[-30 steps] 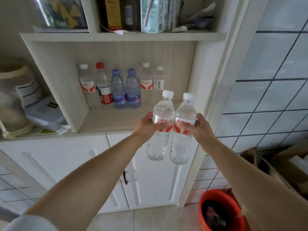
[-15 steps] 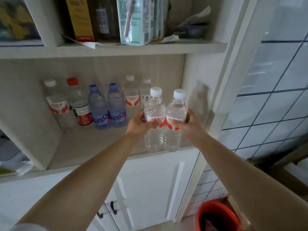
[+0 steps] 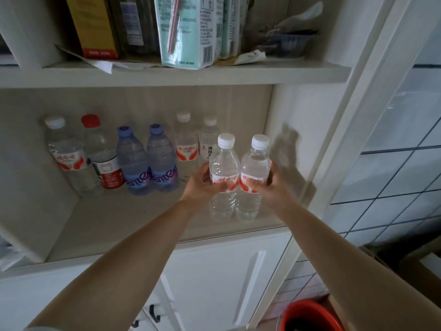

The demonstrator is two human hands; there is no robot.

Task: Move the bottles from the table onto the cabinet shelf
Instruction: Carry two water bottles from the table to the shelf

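Two clear water bottles with white caps and red-and-white labels stand upright side by side over the right part of the cabinet shelf (image 3: 114,225). My left hand (image 3: 202,185) grips the left bottle (image 3: 224,161) around its label. My right hand (image 3: 270,187) grips the right bottle (image 3: 255,163) the same way. Whether the bottle bottoms touch the shelf board I cannot tell. Behind them, along the back wall, stands a row of several bottles: a white-capped one (image 3: 64,151), a red-capped one (image 3: 102,156), two blue ones (image 3: 133,163), and two more clear ones (image 3: 187,146).
The upper shelf (image 3: 167,75) just above carries cartons and boxes, one teal carton (image 3: 188,32) overhanging its edge. The cabinet's right side wall (image 3: 303,130) is close to my right hand. White doors (image 3: 214,283) lie below; a red bucket (image 3: 307,316) sits on the floor at right.
Both hands have carried the two bottles forward and up, from in front of the cabinet doors into the shelf opening, close to the row at the back.
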